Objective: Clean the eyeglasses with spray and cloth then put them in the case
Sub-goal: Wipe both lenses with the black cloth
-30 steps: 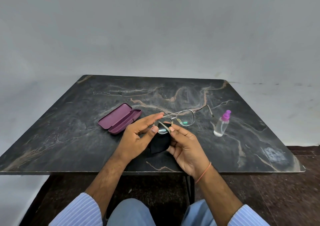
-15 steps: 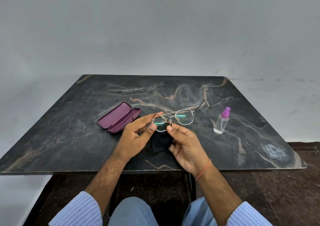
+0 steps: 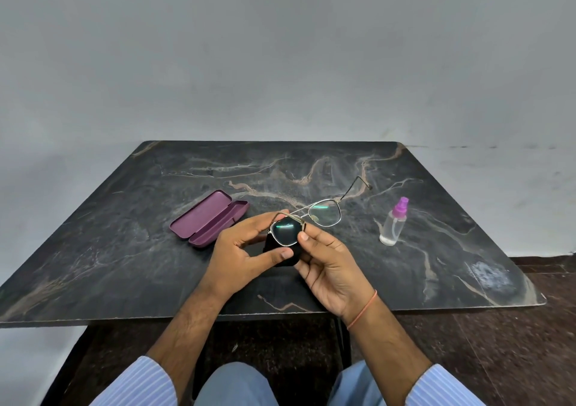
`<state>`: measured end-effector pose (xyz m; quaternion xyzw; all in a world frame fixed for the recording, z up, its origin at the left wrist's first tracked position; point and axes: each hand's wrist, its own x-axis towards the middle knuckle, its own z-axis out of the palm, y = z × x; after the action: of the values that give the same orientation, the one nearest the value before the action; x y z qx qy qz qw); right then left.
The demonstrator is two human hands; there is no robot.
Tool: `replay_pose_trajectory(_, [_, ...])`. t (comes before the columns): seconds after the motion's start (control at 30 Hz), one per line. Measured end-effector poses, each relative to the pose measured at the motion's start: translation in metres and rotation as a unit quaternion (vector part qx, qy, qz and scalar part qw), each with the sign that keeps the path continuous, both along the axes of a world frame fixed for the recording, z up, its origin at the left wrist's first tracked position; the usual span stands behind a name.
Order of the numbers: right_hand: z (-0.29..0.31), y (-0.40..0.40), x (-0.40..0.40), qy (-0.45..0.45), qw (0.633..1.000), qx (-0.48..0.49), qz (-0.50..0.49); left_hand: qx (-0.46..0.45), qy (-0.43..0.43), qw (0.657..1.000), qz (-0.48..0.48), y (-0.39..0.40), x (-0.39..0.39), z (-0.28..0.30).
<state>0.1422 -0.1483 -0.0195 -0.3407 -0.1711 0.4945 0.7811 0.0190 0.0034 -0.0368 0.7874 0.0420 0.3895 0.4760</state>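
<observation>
Thin metal-framed eyeglasses [image 3: 324,215] are held above the middle of the dark marble table [image 3: 124,250], temples unfolded and pointing away. My right hand [image 3: 330,268] pinches the frame beside the near lens with thumb and fingers. A black cloth [image 3: 291,254] lies behind and below that lens. My left hand [image 3: 246,250] holds the cloth, its fingers behind the lens and its thumb on the cloth's lower part. The purple case [image 3: 208,217] lies open to the left. A clear spray bottle [image 3: 393,221] with a pink top stands to the right.
A grey wall rises behind the table. The table's front edge runs just past my wrists, with my knees and a dark reddish floor [image 3: 498,327] below it.
My left thumb has come off the near lens and dropped onto the cloth's lower part. The glasses have tilted, so the far temple points more upward.
</observation>
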Motion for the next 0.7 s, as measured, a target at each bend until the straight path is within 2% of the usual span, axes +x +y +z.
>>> replay_pose_trajectory(0.47, [-0.0046,0.0043,-0.0012,-0.01,0.999,0.011,-0.046,0.08,-0.037,0.993,0.076,-0.0013,-0.0012,0.0003])
replay_pose_trajectory(0.7, [-0.0036,0.0019,0.0001,-0.001,1.0,-0.008,-0.007,0.077,-0.031,0.994,0.078,0.0013,-0.0031,0.0006])
